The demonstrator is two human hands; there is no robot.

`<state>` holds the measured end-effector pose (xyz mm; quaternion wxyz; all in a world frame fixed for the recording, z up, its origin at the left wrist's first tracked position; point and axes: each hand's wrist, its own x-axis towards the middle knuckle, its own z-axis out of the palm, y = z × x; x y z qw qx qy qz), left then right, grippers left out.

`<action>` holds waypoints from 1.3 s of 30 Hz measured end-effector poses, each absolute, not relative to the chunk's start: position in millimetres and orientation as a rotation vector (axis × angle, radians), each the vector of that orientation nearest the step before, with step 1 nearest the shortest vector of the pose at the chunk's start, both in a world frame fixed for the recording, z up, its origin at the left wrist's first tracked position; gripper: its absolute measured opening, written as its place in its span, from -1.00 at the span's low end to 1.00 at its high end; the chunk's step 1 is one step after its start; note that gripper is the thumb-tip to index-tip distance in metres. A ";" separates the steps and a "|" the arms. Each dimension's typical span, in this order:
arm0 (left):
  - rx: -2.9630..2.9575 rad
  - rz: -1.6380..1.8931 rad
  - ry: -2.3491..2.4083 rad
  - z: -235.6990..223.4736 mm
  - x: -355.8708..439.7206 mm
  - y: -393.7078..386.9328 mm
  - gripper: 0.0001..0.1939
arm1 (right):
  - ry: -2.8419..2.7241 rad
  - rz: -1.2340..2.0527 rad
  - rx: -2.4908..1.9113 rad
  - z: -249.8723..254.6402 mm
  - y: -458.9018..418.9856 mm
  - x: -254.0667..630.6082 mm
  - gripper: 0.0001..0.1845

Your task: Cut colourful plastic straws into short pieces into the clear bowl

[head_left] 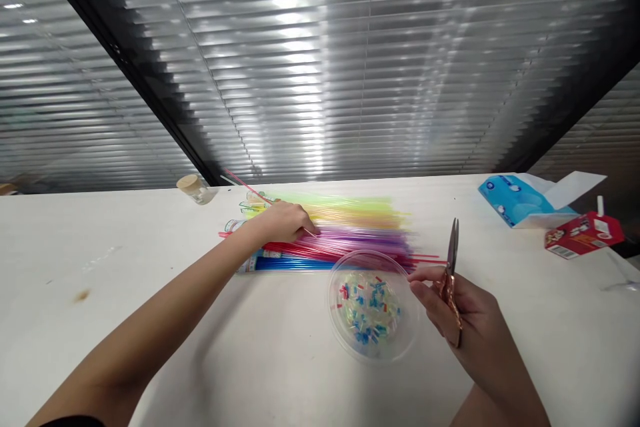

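My left hand (287,221) is over a row of thin plastic straws, its fingers closed. A red and a pale straw (245,185) stick out behind it, up and to the left. Under and beside the hand lie bundles of yellow-green straws (350,205), purple straws (385,238), red straws (310,250) and blue straws (295,264). My right hand (467,307) has scissors (451,273) with copper-coloured handles, blades pointing up. Its thumb and forefinger pinch at the rim of a clear plastic bowl (334,320). Inside are short cut pieces (370,333), blue, red and pale yellow.
A small glass jar with a cork lid (195,188) tilts near the back left edge of the white table (280,373). At the right are a blue tissue pack (520,200) and a red box (583,235). Window blinds (320,67) rise behind the table.
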<state>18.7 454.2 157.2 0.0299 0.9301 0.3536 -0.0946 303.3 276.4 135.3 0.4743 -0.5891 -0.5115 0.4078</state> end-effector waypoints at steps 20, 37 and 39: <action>2.656 0.061 1.069 173.2 23.6 442.2 -0.80 | -1.311 1.066 -1.382 128.5 277.2 311.0 -0.65; 2.585 0.003 1.016 223.8 97.4 350.5 -0.71 | -1.386 1.038 -1.301 137.0 276.9 307.9 -0.71; 2.565 -0.082 1.030 227.7 103.6 340.9 -0.67 | -1.417 1.034 -1.296 138.5 276.6 304.9 -0.73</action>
